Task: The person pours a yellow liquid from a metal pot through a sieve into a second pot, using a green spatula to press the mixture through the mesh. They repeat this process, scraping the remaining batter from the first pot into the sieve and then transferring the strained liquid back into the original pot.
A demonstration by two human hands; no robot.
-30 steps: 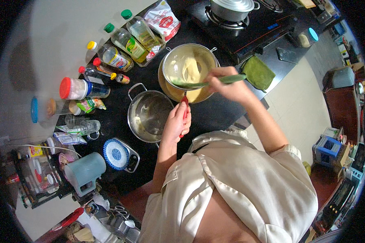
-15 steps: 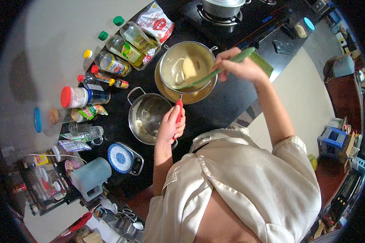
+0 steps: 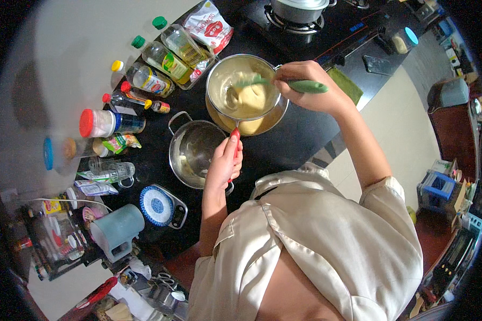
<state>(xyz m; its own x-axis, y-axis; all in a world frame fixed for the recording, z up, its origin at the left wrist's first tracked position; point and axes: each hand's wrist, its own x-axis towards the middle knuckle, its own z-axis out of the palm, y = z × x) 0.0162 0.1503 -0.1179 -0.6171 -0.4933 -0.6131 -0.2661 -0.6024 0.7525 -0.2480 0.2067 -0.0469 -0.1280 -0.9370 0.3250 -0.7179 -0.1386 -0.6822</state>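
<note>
Yellow mixture [image 3: 253, 100] in sieve [image 3: 214, 92] and bowl [image 3: 278, 115] beneath; open pot [image 3: 196, 145] smeared

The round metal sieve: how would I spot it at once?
On the black countertop, find the wide round bowl holding yellow mixture. Over it is the round metal sieve, in the left hand; its red handle sets it apart from the two-handled steel pot beside it.
</note>
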